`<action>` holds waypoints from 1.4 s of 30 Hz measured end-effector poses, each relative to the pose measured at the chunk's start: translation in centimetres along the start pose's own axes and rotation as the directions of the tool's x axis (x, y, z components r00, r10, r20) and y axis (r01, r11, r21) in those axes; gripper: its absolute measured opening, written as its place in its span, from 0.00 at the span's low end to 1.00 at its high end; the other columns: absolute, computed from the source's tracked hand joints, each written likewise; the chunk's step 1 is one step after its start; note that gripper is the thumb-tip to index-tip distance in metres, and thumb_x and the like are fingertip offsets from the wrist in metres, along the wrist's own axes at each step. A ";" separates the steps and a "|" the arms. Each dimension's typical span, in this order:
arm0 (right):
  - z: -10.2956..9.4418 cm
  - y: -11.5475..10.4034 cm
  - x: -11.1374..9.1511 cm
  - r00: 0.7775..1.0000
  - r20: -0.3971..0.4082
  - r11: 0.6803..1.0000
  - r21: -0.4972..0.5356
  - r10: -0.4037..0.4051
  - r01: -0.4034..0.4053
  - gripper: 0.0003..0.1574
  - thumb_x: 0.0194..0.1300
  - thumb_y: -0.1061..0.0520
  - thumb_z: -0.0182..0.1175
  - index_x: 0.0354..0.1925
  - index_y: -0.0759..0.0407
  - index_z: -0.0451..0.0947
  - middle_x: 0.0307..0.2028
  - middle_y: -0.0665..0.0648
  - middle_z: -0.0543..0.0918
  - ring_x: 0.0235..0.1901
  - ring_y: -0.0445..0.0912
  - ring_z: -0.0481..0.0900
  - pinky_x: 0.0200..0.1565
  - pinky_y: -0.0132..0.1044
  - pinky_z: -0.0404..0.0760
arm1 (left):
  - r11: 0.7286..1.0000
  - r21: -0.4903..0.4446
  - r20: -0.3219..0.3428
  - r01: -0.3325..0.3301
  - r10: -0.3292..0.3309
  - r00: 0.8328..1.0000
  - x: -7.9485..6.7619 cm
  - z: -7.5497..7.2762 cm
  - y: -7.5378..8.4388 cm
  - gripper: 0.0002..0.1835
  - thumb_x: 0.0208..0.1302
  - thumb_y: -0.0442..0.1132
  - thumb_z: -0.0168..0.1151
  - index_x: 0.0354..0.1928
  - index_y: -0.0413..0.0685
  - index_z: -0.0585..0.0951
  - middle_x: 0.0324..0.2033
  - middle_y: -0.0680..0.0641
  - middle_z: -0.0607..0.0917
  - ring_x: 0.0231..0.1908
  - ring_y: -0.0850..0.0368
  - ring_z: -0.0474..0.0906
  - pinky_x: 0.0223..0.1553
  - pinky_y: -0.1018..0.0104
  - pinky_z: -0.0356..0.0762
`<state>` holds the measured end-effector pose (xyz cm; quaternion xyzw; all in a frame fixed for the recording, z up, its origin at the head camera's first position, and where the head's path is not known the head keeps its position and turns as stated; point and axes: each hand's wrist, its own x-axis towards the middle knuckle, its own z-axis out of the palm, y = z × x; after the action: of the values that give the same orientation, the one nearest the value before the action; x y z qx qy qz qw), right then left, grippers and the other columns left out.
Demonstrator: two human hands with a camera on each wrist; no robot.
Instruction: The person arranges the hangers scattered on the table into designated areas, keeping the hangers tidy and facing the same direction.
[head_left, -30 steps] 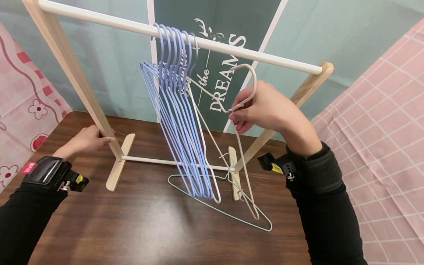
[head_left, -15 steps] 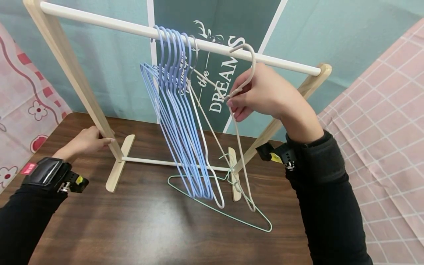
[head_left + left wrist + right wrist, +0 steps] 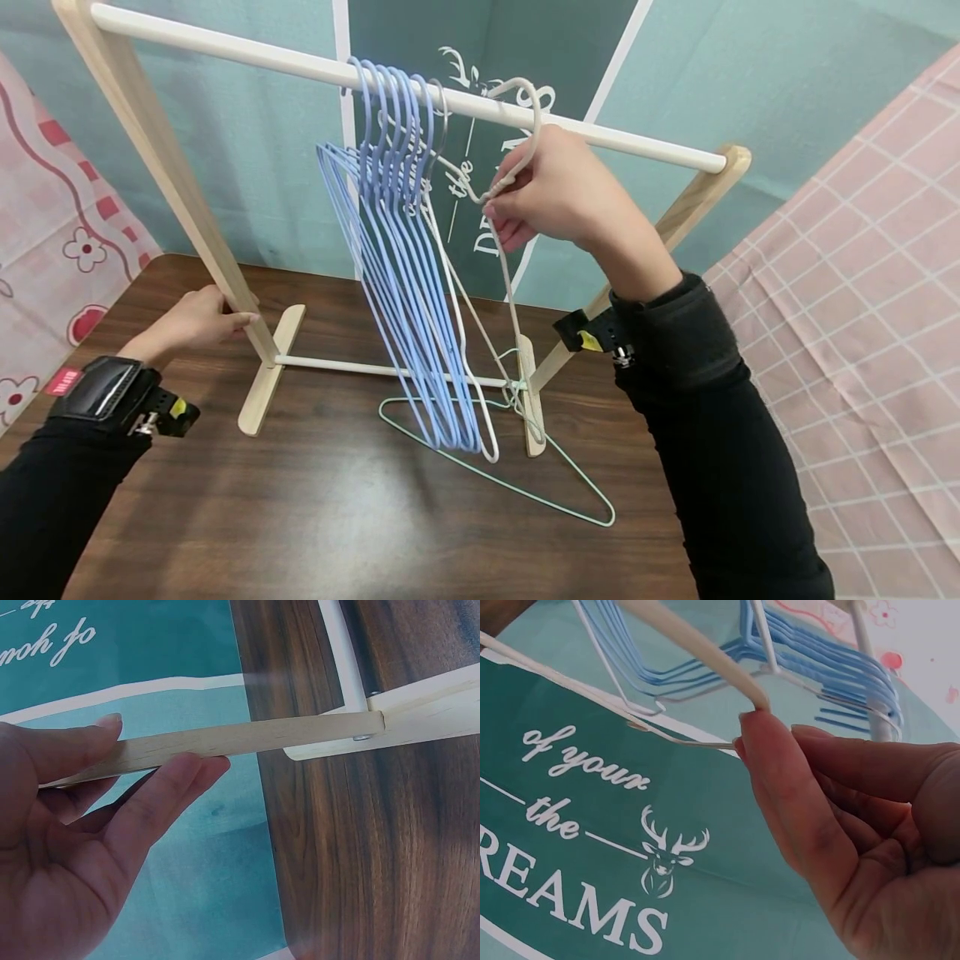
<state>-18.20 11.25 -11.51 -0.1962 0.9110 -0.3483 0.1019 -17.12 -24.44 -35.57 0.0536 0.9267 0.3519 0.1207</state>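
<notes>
My right hand (image 3: 555,187) pinches a cream hanger (image 3: 507,275) just below its hook, at the neck. That hook overlaps the white rail (image 3: 637,147) of a small wooden clothes rack; I cannot tell whether it bears on the rail. In the right wrist view, thumb and fingers of the right hand (image 3: 855,825) close on the hanger's neck (image 3: 705,656). Several blue hangers (image 3: 412,275) and a white hanger (image 3: 468,367) hang just left of it. My left hand (image 3: 197,321) holds the rack's left upright (image 3: 168,179) low down, between thumb and fingers.
A pale green hanger (image 3: 495,478) lies on the brown table (image 3: 315,508), partly under the rack's lower bar (image 3: 345,364). Behind stands a green cloth backdrop (image 3: 247,150) with white lettering. Pink patterned cloth (image 3: 862,275) borders the right side.
My right hand has raised the cream hanger and moved it left, bringing its hook from below the rail to rail height and across it. The left hand stays on the upright.
</notes>
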 end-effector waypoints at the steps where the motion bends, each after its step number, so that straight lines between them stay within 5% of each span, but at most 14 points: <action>1: 0.1 -0.1 0.1 1.000 -0.002 1.000 -0.010 0.001 -0.001 0.07 0.60 0.69 0.55 0.34 0.74 0.77 0.24 0.64 0.82 0.20 0.47 0.82 0.28 0.36 0.81 | 1.000 0.000 0.001 -0.003 0.003 1.000 0.0 0.0 0.0 0.21 0.67 0.35 0.50 0.52 0.21 0.66 0.39 0.24 0.76 0.33 0.44 0.81 0.27 0.61 0.78; 20: 2.2 -1.2 2.2 0.997 -0.074 0.998 -0.059 0.013 -0.017 0.06 0.60 0.68 0.56 0.32 0.71 0.79 0.24 0.64 0.82 0.19 0.47 0.81 0.25 0.33 0.80 | 1.000 -0.007 -0.005 -0.004 0.004 1.000 0.0 0.2 0.3 0.19 0.67 0.34 0.50 0.52 0.23 0.67 0.39 0.25 0.77 0.33 0.45 0.81 0.27 0.62 0.77; 42: 3.6 -1.5 2.6 0.999 -0.051 0.993 -0.116 0.005 -0.011 0.08 0.60 0.69 0.52 0.30 0.68 0.78 0.23 0.59 0.82 0.17 0.43 0.81 0.22 0.31 0.79 | 1.000 -0.004 0.003 0.007 -0.007 1.000 -0.3 0.1 0.4 0.20 0.67 0.35 0.50 0.53 0.23 0.67 0.37 0.26 0.78 0.32 0.47 0.81 0.28 0.59 0.77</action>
<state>-19.01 6.98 -13.27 -0.1893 0.9328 -0.2991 0.0685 -16.78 -24.11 -35.34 0.0507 0.9260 0.3531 0.1236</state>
